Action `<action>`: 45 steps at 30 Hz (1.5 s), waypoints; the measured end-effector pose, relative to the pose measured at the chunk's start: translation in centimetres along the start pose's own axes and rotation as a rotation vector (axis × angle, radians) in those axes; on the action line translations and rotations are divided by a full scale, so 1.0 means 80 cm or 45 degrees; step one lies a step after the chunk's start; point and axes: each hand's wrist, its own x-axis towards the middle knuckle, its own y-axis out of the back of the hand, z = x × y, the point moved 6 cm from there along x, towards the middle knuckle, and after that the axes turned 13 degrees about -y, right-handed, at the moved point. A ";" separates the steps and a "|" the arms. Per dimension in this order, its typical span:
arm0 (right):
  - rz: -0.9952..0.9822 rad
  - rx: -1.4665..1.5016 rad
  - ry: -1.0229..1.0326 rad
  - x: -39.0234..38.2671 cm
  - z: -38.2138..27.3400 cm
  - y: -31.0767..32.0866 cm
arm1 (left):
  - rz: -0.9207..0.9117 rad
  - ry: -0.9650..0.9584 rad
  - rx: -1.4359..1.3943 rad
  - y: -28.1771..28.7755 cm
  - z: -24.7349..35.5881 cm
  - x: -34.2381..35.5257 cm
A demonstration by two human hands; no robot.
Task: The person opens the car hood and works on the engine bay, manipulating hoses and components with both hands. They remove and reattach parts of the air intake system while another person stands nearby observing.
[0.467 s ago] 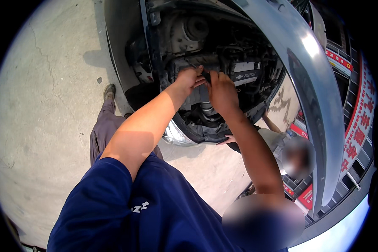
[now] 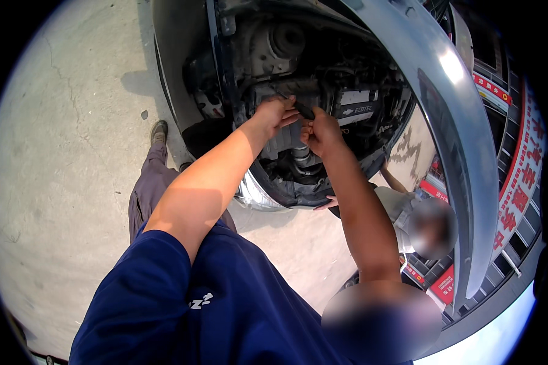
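Over the engine bay, my left hand [image 2: 275, 114] pinches the front part of a dark-handled screwdriver [image 2: 304, 110] between thumb and forefinger, its other fingers loosely stretched out. A thin shaft seems to point up and left past the thumb; where its tip ends I cannot tell. At the handle's rear end is my right hand [image 2: 323, 131], thumb side against it and fingers curled in. Beneath both hands lies a grey-black box-shaped housing [image 2: 280, 141] with a ribbed hose [image 2: 301, 159] below it. The engine cover [image 2: 357, 104], black and silver, sits to the right.
A raised grey hood [image 2: 463, 134] arches over the right side. Another person's hand [image 2: 327, 204] rests on the car's front edge. The headlight [image 2: 257, 191] is below my left forearm. Concrete ground [image 2: 73, 201] spreads left; red signs [image 2: 520, 176] line a building at right.
My right hand has shifted slightly down and right along the screwdriver, and its fingers have curled in, baring more of the handle. My left hand stays nearly in place.
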 end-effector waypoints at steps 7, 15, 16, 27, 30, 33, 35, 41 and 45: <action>0.711 -1.212 1.567 -0.060 -0.032 -0.021 | 0.119 0.008 0.048 0.000 0.008 -0.005; 0.586 -1.295 1.068 -0.070 -0.048 -0.021 | 0.136 -0.046 0.059 0.000 0.010 0.004; 0.545 -1.271 1.064 -0.062 -0.044 -0.020 | 0.162 -0.024 0.049 0.001 0.012 0.004; 0.729 -1.582 1.528 -0.071 -0.042 -0.038 | 0.097 -0.007 0.042 0.005 0.011 0.002; 0.387 -0.822 0.722 0.009 -0.014 -0.009 | 0.076 -0.003 0.129 -0.007 0.019 -0.010; 0.103 -0.291 0.073 0.027 -0.005 0.000 | 0.077 -0.037 0.151 -0.004 0.022 -0.008; 0.352 -0.876 0.484 -0.007 -0.034 -0.012 | 0.097 -0.047 0.164 0.007 0.021 -0.002; 0.406 -1.337 0.949 -0.023 -0.038 -0.036 | 0.077 -0.006 0.137 0.014 0.020 0.001; 0.395 -0.657 0.794 -0.010 -0.020 -0.035 | 0.034 -0.015 0.139 0.009 0.023 -0.004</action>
